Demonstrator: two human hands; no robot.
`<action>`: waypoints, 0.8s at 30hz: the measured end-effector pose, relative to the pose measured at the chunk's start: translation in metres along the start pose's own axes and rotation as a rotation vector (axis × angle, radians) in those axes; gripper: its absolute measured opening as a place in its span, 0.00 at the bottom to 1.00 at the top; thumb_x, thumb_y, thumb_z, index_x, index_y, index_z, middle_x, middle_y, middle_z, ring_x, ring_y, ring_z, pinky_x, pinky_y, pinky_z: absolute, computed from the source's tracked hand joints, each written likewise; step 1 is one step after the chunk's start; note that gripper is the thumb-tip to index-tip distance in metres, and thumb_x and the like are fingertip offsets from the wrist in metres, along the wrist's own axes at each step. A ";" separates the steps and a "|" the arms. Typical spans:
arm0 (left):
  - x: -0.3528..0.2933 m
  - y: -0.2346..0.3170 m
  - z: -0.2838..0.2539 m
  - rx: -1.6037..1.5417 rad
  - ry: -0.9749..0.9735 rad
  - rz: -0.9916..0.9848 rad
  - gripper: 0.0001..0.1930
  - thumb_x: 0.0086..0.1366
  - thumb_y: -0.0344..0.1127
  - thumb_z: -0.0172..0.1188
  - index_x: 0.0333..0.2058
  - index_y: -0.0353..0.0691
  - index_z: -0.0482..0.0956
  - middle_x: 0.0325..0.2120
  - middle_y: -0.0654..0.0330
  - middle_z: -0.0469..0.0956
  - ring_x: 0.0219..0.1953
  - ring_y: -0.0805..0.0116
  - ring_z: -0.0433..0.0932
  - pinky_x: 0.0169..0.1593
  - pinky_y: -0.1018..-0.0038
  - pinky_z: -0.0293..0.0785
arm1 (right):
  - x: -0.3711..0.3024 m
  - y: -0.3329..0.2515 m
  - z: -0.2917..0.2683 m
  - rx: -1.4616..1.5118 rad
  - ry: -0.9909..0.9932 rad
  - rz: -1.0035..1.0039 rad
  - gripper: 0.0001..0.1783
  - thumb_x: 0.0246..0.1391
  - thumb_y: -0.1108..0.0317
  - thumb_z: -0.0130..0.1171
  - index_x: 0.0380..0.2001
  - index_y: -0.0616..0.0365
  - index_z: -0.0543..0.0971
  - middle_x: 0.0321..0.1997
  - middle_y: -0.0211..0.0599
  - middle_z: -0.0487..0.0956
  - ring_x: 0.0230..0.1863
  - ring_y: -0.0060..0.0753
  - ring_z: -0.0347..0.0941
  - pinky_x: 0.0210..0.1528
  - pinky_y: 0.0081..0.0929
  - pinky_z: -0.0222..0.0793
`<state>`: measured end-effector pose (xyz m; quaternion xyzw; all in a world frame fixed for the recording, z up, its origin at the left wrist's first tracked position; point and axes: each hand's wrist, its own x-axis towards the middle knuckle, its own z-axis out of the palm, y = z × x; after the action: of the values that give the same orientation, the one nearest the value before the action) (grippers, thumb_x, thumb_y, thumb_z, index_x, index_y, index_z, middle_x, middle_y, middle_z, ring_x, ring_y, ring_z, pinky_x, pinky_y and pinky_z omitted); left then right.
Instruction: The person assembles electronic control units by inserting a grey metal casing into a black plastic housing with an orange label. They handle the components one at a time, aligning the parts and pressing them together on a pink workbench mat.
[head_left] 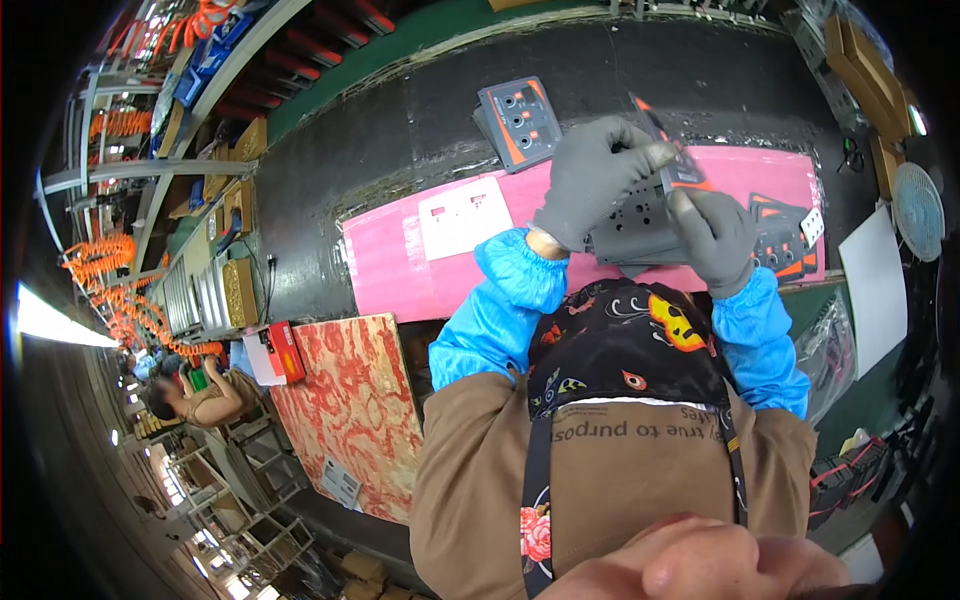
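Note:
A thin dark grey and orange faceplate (686,172) is held up at a tilt, blurred in part. My right hand (715,238), in a grey glove, grips its lower end between thumb and fingers. Close against the plate's left edge, my left hand (595,178), also gloved, is closed in a pinch; whether its fingertips hold the plate or something thin on it is hidden. Beneath both hands lie dark grey plates with holes (632,232). Beyond my left hand rests a small stack of grey and orange faceplates (521,118). More such faceplates (782,242) lie fanned out beside my right hand.
A pink mat (385,262) covers the near part of the black worktable (400,130). On it lies a white card with cutouts (466,218). A red-patterned board (350,410) stands at the left, and a white sheet (872,285) at the right. Another person (210,395) sits farther left.

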<state>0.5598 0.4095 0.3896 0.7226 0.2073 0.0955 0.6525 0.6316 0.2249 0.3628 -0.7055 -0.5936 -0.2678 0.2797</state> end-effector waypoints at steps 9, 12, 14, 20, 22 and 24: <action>0.011 0.013 0.020 -0.031 -0.023 0.141 0.12 0.59 0.38 0.69 0.33 0.32 0.84 0.25 0.62 0.81 0.27 0.79 0.76 0.30 0.80 0.73 | 0.009 0.028 -0.017 -0.001 -0.135 -0.183 0.22 0.42 0.68 0.65 0.45 0.55 0.80 0.32 0.30 0.76 0.29 0.33 0.75 0.27 0.27 0.70; 0.002 0.022 0.016 -0.084 -0.006 0.117 0.10 0.60 0.35 0.67 0.34 0.32 0.83 0.25 0.62 0.81 0.27 0.78 0.76 0.31 0.79 0.72 | -0.026 0.047 -0.022 0.173 0.035 0.228 0.22 0.49 0.64 0.65 0.50 0.55 0.78 0.34 0.31 0.77 0.29 0.30 0.75 0.29 0.26 0.71; -0.003 0.015 0.005 -0.170 0.031 0.128 0.10 0.61 0.34 0.66 0.34 0.32 0.83 0.25 0.62 0.80 0.27 0.77 0.76 0.31 0.78 0.71 | -0.039 0.053 -0.018 0.388 0.197 0.678 0.22 0.55 0.63 0.62 0.52 0.57 0.76 0.38 0.32 0.77 0.31 0.27 0.75 0.30 0.26 0.73; -0.026 -0.024 -0.002 -0.357 0.139 -0.065 0.08 0.62 0.33 0.65 0.32 0.32 0.81 0.24 0.67 0.77 0.25 0.81 0.71 0.29 0.79 0.69 | -0.059 0.060 0.003 1.069 -0.006 1.568 0.23 0.67 0.55 0.52 0.53 0.63 0.74 0.39 0.32 0.77 0.32 0.21 0.74 0.33 0.21 0.76; -0.037 -0.044 -0.006 -0.316 0.191 -0.126 0.10 0.63 0.35 0.65 0.34 0.32 0.81 0.24 0.66 0.78 0.26 0.80 0.72 0.30 0.80 0.70 | -0.071 0.063 0.004 1.085 -0.020 1.525 0.20 0.66 0.56 0.53 0.50 0.62 0.76 0.36 0.31 0.77 0.31 0.20 0.73 0.32 0.19 0.75; -0.050 -0.076 -0.006 -0.219 0.215 -0.159 0.11 0.63 0.36 0.65 0.34 0.32 0.82 0.25 0.65 0.78 0.26 0.79 0.73 0.30 0.79 0.70 | -0.084 0.065 0.006 1.004 -0.115 1.463 0.17 0.65 0.56 0.54 0.44 0.61 0.78 0.33 0.31 0.78 0.30 0.22 0.74 0.32 0.20 0.73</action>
<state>0.4993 0.3988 0.3223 0.6140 0.3209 0.1425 0.7069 0.6834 0.1621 0.2944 -0.7144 -0.0550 0.3057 0.6270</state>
